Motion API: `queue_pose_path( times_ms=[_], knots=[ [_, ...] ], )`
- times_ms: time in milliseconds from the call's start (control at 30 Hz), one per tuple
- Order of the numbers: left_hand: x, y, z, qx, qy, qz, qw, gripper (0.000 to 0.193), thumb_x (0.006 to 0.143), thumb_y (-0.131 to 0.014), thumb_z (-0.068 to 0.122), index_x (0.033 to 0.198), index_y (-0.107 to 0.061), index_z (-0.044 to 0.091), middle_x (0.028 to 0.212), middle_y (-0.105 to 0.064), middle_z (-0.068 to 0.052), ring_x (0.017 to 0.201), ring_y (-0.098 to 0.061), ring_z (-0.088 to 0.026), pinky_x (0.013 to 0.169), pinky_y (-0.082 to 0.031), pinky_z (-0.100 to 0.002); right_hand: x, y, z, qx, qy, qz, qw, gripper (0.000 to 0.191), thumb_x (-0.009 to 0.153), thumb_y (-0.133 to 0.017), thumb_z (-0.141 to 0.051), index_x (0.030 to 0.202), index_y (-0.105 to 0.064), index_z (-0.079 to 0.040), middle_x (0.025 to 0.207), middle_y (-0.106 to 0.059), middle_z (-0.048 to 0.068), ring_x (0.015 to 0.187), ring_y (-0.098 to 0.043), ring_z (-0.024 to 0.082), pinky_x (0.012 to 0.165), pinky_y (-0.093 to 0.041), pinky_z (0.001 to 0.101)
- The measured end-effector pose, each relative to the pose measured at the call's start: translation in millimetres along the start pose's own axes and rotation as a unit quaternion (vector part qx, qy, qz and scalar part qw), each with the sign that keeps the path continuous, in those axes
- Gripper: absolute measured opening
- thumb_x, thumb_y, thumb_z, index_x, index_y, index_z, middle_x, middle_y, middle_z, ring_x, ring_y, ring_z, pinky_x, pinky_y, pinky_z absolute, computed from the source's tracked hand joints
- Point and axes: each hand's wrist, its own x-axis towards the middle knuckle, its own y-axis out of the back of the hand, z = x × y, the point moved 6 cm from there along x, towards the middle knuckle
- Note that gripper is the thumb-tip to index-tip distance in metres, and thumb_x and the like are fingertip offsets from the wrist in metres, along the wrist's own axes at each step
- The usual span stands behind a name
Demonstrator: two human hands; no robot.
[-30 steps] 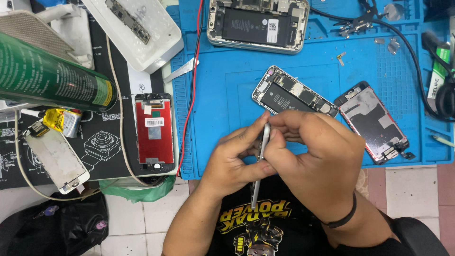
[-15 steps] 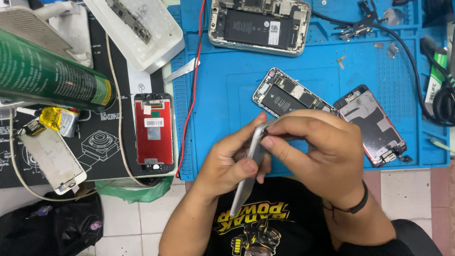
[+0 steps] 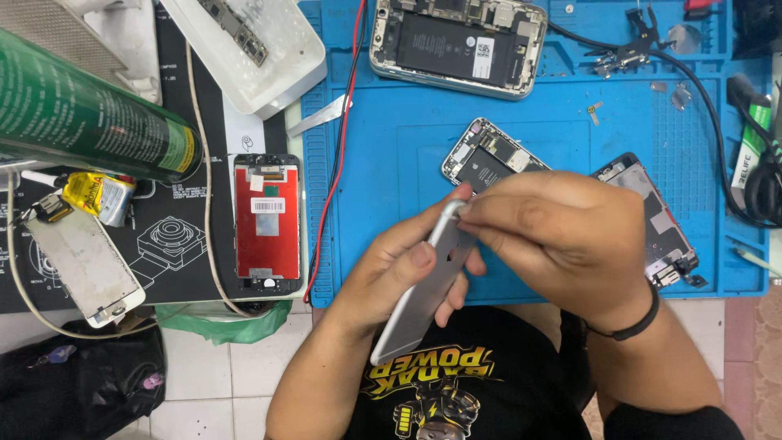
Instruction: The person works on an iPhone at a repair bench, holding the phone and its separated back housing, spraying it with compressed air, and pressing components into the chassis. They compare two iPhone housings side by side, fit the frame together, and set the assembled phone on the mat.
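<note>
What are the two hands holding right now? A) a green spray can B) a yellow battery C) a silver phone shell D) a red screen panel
C: the left hand grips the silver phone shell from the side while the right hand pinches its top end above the blue mat.

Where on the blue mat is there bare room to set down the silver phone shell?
Bare blue mat lies between the red cable and the small opened phone, below the large opened phone. The mat's right side is crowded: a screen assembly, loose metal parts, a black cable.
</note>
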Motion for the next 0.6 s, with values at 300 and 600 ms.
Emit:
queue_pose_path(
  times_ms=[300, 600],
  knots=[
    [3.9, -1.9, 4.7, 0.032, 0.035, 0.002, 0.999, 0.077, 0.105, -0.061, 0.044, 0.166, -0.033, 0.007, 0.108, -0.063, -0.019, 0.077, -0.066, -0.020, 0.061, -0.055, -0.029, 12.9, 4.9, 8.6, -0.044, -0.017, -0.086, 0.995, 0.017, 0.083, -0.081, -0.005, 0.097, -0.073, -0.008, 0.093, -0.073, 0.006, 0.083, -0.073, 0.021, 0.069, -0.057, 0.0286],
    [4.3, -3.0, 5.8, 0.034, 0.033, 0.000, 0.999, 0.074, 0.105, -0.062, 0.043, 0.163, -0.040, 0.003, 0.107, -0.063, -0.018, 0.075, -0.065, -0.019, 0.060, -0.053, -0.028, 18.5, 2.7, 8.5, -0.027, -0.029, -0.154, 0.987, 0.015, 0.084, -0.077, -0.004, 0.097, -0.069, -0.005, 0.089, -0.069, 0.007, 0.084, -0.069, 0.025, 0.067, -0.054, 0.0342]
  ],
)
